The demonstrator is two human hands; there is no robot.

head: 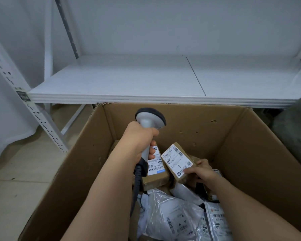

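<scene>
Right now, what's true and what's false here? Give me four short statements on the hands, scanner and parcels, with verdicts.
1. The left hand grips the scanner by its handle. True.
2. The right hand holds a grey plastic mailer. False: it holds a small brown parcel bearing a white label.
3. The scanner is cordless. False: a dark coiled cable runs from its handle.
4. Both hands are above the big cardboard box. True.

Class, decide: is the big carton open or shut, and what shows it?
Open: the carton has its top uncovered, and parcels lie in plain view inside.
</scene>
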